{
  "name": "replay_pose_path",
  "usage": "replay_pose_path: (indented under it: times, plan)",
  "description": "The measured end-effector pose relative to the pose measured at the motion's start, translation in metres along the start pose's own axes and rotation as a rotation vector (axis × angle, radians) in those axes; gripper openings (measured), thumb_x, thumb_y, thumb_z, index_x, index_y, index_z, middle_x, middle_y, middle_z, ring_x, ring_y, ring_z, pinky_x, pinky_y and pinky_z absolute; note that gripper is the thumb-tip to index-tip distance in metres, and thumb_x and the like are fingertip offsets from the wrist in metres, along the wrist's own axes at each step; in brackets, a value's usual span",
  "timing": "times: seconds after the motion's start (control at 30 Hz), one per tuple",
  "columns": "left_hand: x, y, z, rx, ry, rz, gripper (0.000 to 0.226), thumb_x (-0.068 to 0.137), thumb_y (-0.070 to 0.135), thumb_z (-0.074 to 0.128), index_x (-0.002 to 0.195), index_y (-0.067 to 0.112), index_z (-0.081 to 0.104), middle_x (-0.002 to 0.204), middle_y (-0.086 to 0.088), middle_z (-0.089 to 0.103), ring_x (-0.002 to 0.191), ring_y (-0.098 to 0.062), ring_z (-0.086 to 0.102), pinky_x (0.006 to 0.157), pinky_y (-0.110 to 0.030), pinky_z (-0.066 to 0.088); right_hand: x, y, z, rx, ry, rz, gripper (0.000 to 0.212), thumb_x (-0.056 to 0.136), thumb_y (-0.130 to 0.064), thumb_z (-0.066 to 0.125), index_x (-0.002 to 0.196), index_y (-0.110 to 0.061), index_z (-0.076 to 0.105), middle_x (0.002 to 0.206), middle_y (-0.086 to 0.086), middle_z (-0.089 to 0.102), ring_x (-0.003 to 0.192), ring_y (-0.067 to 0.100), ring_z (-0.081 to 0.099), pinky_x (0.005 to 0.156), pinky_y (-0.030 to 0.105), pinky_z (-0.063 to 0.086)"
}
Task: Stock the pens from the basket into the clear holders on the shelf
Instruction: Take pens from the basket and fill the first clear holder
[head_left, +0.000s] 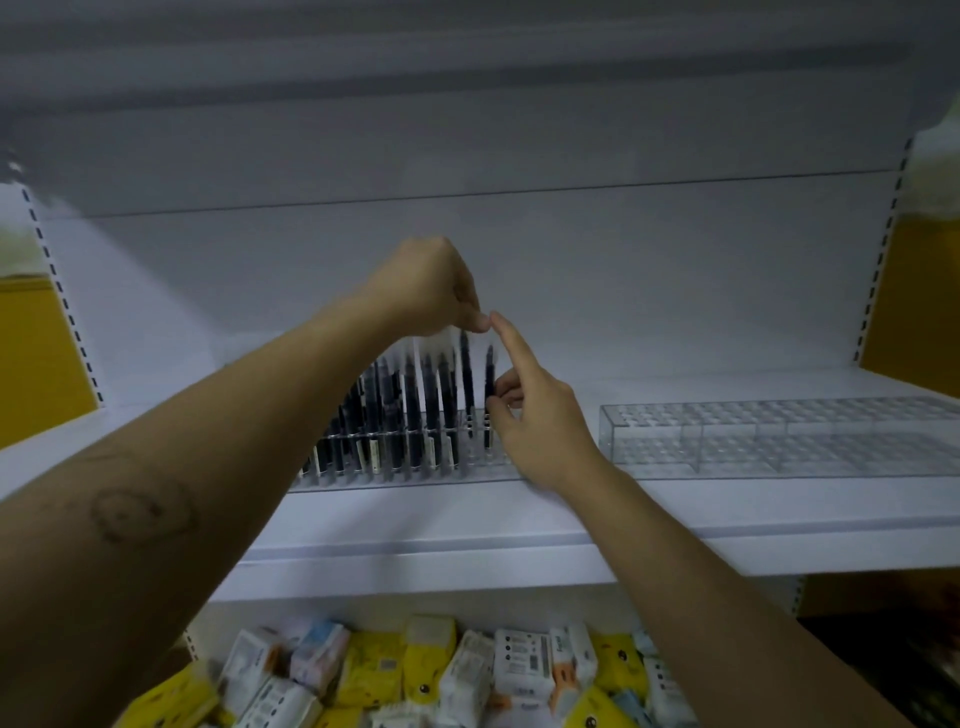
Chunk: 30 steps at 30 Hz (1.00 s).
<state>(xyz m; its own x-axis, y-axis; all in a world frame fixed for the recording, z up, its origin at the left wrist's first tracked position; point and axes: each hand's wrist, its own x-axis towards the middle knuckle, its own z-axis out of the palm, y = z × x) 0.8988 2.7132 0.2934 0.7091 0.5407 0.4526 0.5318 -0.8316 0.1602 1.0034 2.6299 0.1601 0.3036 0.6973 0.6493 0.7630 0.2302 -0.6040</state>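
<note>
Dark slim pens (395, 410) fill most of the left clear plastic holder (467, 467) on the white shelf (415, 525) — the right clear holder (779, 431) stands empty, so I judge roughly half remains. The left hand (431, 286) pinches the taller pen (467, 374) at its top; the right hand (540, 421) pinches the end pen (489, 395), forefinger straight.

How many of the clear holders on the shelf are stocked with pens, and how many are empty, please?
Stocked holder: 1
Empty holder: 1
Total: 2 holders
The pens themselves are too blurred and crowded to count.
</note>
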Motion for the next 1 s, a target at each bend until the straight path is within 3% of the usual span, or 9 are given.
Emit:
replay_pose_path:
  times: [0.2,0.33,0.47,0.63,0.7,0.83,1.0]
  plan:
    - [-0.003,-0.004,0.001,-0.007,-0.090,0.053,0.019,0.084,0.024,0.071,0.100,0.015,0.074,0.095,0.005,0.072,0.071,0.002,0.056,0.068,-0.011,0.041,0.000,0.000,-0.001,0.013,-0.002,-0.001,0.081,0.095,-0.009,0.056,0.148,-0.051,0.013,0.095,-0.003,0.056,0.086,0.012,0.058,0.083,0.026,0.052]
    - [-0.005,-0.005,-0.005,-0.093,-0.134,0.031,0.027,0.085,0.009,0.069,0.110,0.018,0.069,0.096,0.004,0.073,0.084,-0.004,0.065,0.091,-0.028,0.049,-0.001,0.000,-0.001,0.027,-0.011,0.000,0.083,0.095,-0.007,0.056,0.149,-0.052,0.011,0.093,-0.004,0.055,0.085,0.011,0.058,0.081,0.023,0.052]
    - [-0.006,-0.005,-0.010,-0.127,-0.154,0.005,0.022,0.088,0.017,0.066,0.110,0.020,0.067,0.105,0.004,0.070,0.099,-0.011,0.064,0.102,-0.039,0.045,-0.001,0.000,-0.001,0.018,-0.016,0.010,0.084,0.095,-0.008,0.056,0.147,-0.056,0.010,0.096,-0.005,0.055,0.086,0.012,0.058,0.084,0.026,0.053]
    - [-0.017,-0.004,-0.014,-0.101,-0.089,0.026,0.030,0.098,0.030,0.052,0.121,0.015,0.064,0.122,-0.002,0.065,0.104,-0.013,0.058,0.094,-0.028,0.041,0.002,-0.004,-0.004,-0.015,-0.042,0.020,0.082,0.095,-0.010,0.056,0.148,-0.053,0.012,0.098,-0.003,0.056,0.086,0.012,0.058,0.086,0.031,0.054]
    - [-0.025,-0.005,-0.017,-0.116,-0.056,0.016,0.034,0.100,0.031,0.047,0.126,0.014,0.061,0.127,-0.004,0.062,0.110,-0.016,0.057,0.095,-0.029,0.040,0.003,-0.007,-0.006,-0.042,-0.055,0.039,0.082,0.095,-0.013,0.056,0.149,-0.052,0.009,0.110,-0.002,0.057,0.091,0.012,0.057,0.086,0.029,0.052]
    - [-0.046,-0.007,-0.026,-0.133,-0.018,0.030,0.036,0.102,0.030,0.043,0.131,0.014,0.056,0.133,-0.005,0.059,0.121,-0.020,0.054,0.101,-0.030,0.038,-0.001,-0.019,-0.013,-0.161,-0.096,0.027,0.084,0.096,-0.021,0.056,0.149,-0.051,-0.002,0.142,-0.001,0.041,0.121,0.016,0.047,0.092,0.025,0.039]
    - [-0.077,-0.005,-0.034,-0.070,0.050,0.075,0.044,0.100,0.036,0.044,0.141,0.019,0.046,0.146,0.000,0.047,0.133,-0.018,0.044,0.109,-0.034,0.032,-0.006,-0.050,-0.032,-0.317,-0.091,0.022,0.081,0.095,-0.027,0.057,0.154,-0.036,0.002,0.156,-0.001,0.025,0.138,0.023,0.032,0.110,0.036,0.034]
